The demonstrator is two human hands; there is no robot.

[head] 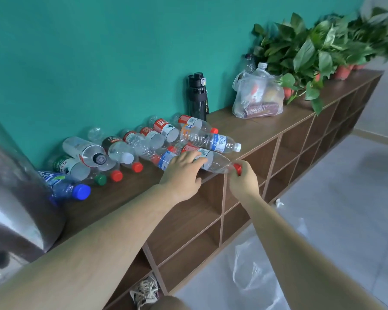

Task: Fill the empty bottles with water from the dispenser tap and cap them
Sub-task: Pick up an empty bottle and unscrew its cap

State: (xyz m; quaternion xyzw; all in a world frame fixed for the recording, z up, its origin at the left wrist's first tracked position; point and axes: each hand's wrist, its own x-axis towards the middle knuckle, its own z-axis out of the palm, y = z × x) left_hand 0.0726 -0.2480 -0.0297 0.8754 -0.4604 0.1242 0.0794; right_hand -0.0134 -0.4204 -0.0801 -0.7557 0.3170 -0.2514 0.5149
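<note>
A clear empty bottle (218,162) with a red-and-white label lies on its side at the front edge of the wooden shelf top (251,128). My left hand (182,175) grips its body. My right hand (243,181) pinches its red cap (238,168). Behind it lies a heap of several empty plastic bottles (143,142), some capped in red, white, green or blue. A blue-capped blue bottle (70,190) lies at the left. The water dispenser's large jug (14,175) fills the left edge; its tap is not in view.
A black sports flask (197,97) stands against the teal wall. A plastic bag (258,95) with bottles sits further right, then potted plants (318,52). Open shelf cubbies lie below, with a shoe (145,291) and a clear bag (251,271) on the floor.
</note>
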